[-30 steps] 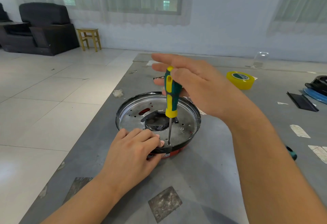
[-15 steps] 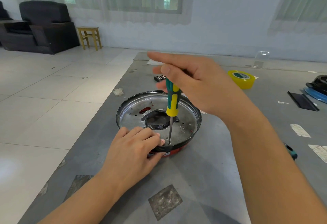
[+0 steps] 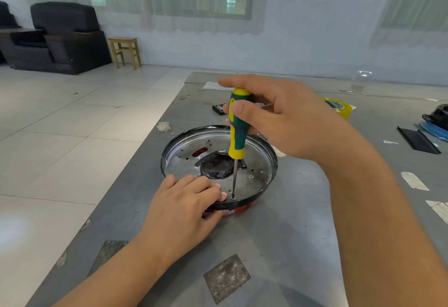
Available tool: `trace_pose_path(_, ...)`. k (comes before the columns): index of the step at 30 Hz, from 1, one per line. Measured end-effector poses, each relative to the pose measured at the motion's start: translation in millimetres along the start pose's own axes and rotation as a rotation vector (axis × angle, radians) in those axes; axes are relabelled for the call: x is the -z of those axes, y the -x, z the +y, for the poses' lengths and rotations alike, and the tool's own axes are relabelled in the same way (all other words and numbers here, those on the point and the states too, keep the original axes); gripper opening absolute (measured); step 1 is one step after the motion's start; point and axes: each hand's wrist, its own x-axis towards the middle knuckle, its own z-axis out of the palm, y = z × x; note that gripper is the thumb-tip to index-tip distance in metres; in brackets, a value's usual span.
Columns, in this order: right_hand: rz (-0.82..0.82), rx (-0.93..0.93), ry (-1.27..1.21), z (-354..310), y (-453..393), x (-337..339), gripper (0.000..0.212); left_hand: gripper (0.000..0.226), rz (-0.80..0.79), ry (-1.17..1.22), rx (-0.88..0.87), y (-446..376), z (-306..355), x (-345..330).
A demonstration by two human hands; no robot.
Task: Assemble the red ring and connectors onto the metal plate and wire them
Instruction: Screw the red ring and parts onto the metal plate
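A round metal plate [image 3: 257, 168] with a black-taped rim and a central hole lies on the grey table. The red ring [image 3: 238, 209] shows under its near edge. My right hand [image 3: 288, 117] pinches the green and yellow screwdriver [image 3: 238, 125] by its handle between thumb and fingers. The tool stands upright with its tip on the plate near the front rim. My left hand [image 3: 184, 207] grips the plate's near rim, fingertips on top beside the tip and thumb under the edge. Whatever lies under the tip is too small to make out.
A yellow tape roll [image 3: 339, 106] lies behind my right hand. A black strip [image 3: 417, 140] and blue and black parts [image 3: 436, 122] sit at the right. A small black case [image 3: 219, 108] and a clear plastic cover [image 3: 358, 82] lie further back. The table's left edge [image 3: 135, 158] drops to the tiled floor.
My right hand's fingers have shifted round the screwdriver handle, which has turned in place. The left hand has stayed on the plate's rim.
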Motion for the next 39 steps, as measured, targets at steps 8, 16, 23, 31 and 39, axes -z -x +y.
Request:
trace_pose_path(8,0.052,0.040,0.186,-7,1,-8,0.025,0.016,-0.011,0.004,0.000,0,-1,0)
trace_pose_path(16,0.050,0.005,0.141,-7,0,-5,0.021,0.013,0.004,0.013,0.003,-1,-1,-1)
trace_pose_path(23,0.091,0.001,0.264,0,3,-4,0.030,0.019,-0.014,0.011,0.017,-2,1,1)
trace_pose_path(31,0.527,-0.022,0.019,16,10,21,0.024,0.020,-0.005,0.028,0.042,-2,4,2)
trace_pose_path(39,0.866,-0.164,0.084,94,44,37,0.027,0.010,0.055,0.033,0.021,0,3,-4)
